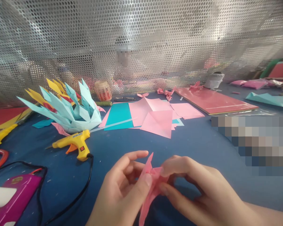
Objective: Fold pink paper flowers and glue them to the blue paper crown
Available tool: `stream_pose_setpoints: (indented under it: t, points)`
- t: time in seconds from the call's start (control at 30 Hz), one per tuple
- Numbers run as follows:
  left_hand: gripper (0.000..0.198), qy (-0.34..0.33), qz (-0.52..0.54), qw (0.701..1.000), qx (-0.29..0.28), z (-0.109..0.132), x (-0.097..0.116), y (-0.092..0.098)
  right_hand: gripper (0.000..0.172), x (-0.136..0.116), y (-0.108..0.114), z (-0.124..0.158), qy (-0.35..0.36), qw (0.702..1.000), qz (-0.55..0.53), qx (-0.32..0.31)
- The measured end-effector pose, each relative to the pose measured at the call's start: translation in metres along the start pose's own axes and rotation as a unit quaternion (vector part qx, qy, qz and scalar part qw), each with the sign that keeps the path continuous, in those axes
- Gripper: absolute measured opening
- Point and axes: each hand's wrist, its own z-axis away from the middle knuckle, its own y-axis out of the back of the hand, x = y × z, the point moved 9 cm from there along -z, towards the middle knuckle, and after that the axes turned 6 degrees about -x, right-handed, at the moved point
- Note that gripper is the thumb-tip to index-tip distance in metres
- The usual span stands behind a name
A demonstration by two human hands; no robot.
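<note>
A folded pink paper piece (149, 188) with a pointed tip is between my two hands, low in the middle of the view. My left hand (127, 188) pinches it, thumb on its front face, with the index finger stretched above. On its right side, the fingertips of my right hand (193, 185) grip the edge. Beyond the hands lie loose pink sheets (153, 116) over a teal sheet (118, 114). Left of these sits a light-blue folded paper model (80, 116) with several upright points.
A yellow glue gun (76, 142) lies at left, its black cord running toward me. Near the left edge are a magenta device (21, 197) and red scissor handles (0, 158). A red board (214, 99) lies at back right, before a perforated metal screen (141, 40).
</note>
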Motion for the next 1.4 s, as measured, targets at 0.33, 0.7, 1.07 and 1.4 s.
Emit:
stream_pose_setpoints:
  t: [0.33,0.7,1.07,1.4]
  points:
    - [0.044,0.006,-0.056,0.998,0.016,-0.004,-0.001,0.001,0.028,-0.002,-0.016,0.003,0.018,0.996,0.044,-0.080]
    - [0.044,0.017,-0.070,0.997,0.010,0.000,-0.001,0.001,0.025,-0.012,-0.011,0.003,0.053,0.986,0.144,-0.059]
    - [0.051,0.016,-0.045,0.999,0.009,-0.002,-0.003,0.001,0.027,-0.014,-0.012,0.007,0.061,0.970,0.229,-0.049]
    - [0.060,0.047,-0.034,0.998,-0.007,-0.004,-0.013,0.004,0.032,-0.025,-0.016,0.005,0.131,0.944,0.286,-0.102]
